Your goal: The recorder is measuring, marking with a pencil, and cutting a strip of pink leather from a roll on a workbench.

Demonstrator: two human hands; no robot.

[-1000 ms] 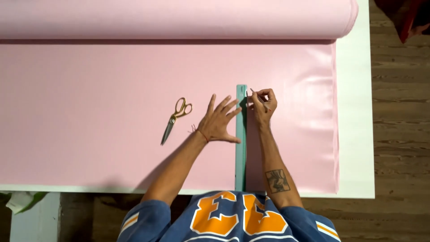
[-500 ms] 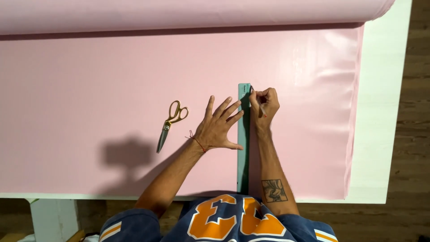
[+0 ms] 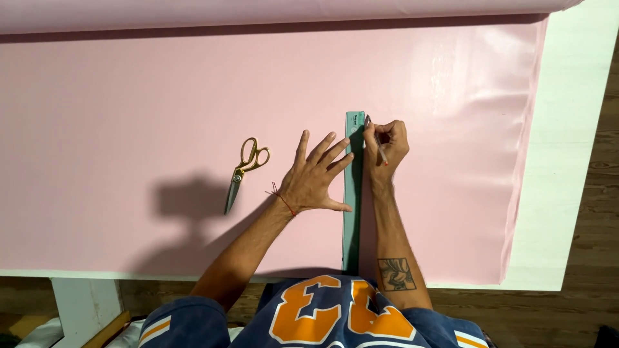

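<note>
With the left hand [image 3: 316, 177] still spread flat, fingertips pinning the green ruler [image 3: 351, 193] to the pink fabric [image 3: 161, 96], the right hand [image 3: 385, 143], pinching a pencil [image 3: 376, 140], has crept toward 12 o'clock, nearly reaching the ruler's top, scissors [image 3: 244, 169] idle at 9 o'clock.

fabric roll [image 3: 258, 13] cut by top edge; ruler [image 3: 351, 193] base behind shirt [image 3: 335, 316]
</note>
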